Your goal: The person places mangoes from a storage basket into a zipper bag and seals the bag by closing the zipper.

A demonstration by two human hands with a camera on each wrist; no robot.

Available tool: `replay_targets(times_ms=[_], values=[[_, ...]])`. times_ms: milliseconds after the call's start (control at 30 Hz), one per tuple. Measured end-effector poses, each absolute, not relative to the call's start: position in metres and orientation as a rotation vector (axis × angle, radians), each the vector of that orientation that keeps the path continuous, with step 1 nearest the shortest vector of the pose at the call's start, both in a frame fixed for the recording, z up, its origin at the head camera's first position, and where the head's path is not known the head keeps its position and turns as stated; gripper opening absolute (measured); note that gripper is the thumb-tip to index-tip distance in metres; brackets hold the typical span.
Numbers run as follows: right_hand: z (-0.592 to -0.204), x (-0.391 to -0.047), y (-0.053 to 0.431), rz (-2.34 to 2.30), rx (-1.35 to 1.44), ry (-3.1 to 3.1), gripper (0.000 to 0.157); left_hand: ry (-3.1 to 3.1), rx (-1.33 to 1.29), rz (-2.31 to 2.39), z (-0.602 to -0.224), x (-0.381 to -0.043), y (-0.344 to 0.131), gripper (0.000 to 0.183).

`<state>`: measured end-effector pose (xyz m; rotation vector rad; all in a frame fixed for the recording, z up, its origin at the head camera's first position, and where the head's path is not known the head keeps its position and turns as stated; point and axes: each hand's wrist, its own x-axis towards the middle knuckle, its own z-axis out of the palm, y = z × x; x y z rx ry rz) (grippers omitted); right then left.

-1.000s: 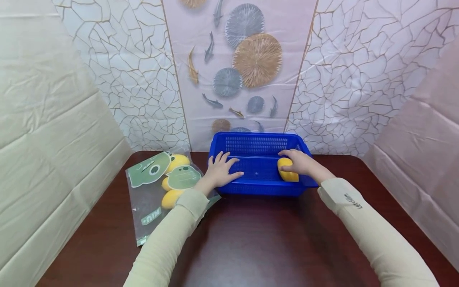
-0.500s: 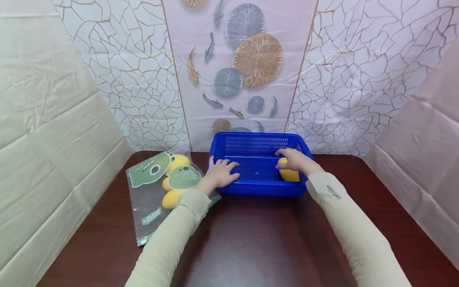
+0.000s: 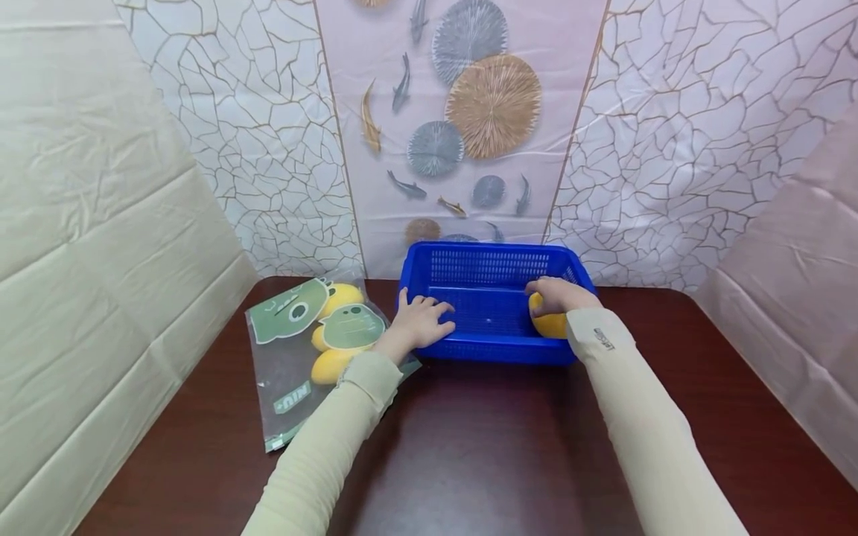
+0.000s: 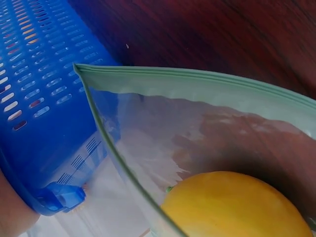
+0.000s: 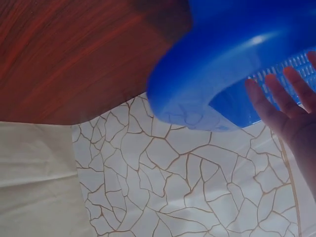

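A blue plastic basket [image 3: 496, 350] stands at the back of the table. My right hand [image 3: 559, 296] reaches down into its right end and grips a yellow mango [image 3: 551, 327], partly covered by the fingers. In the right wrist view, fingers [image 5: 276, 101] extend over the basket's inside and the mango does not show. My left hand [image 3: 418, 321] rests on the basket's left end with fingers spread. Beside that forearm lies a clear zip bag [image 3: 278, 372] printed with green cartoon faces; several mangoes [image 3: 331, 366] are inside. Up close, one mango [image 4: 232, 207] shows beyond the bag's green zip edge [image 4: 197, 76].
The dark brown wooden table [image 3: 469, 447] spreads out in front of the basket. Behind stands a patterned cloth wall [image 3: 442, 193] with fish prints. Beige cloth [image 3: 100, 223] walls off the left side, and pinkish cloth [image 3: 791, 260] the right.
My right forearm has swung leftward and the fingers have closed further over the mango. My left hand stays at the basket's left end, its fingers slightly more bent. The head view has shifted slightly.
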<state>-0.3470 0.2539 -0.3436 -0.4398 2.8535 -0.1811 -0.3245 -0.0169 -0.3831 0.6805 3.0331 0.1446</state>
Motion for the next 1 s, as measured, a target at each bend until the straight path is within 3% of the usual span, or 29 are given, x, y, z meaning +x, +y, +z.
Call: replay_targets(times_ms=[533,1000], values=[[-0.34,-0.334,0.241,-0.172,-0.143,2.768,0.066,2.991,0.709,-0.013,-0.384,-0.318,-0.018,0.043],[-0.355,-0.338,0.245,-0.175,-0.165,2.795,0.078,2.93,0.733,-0.102,-0.383,-0.313,-0.019,0.047]])
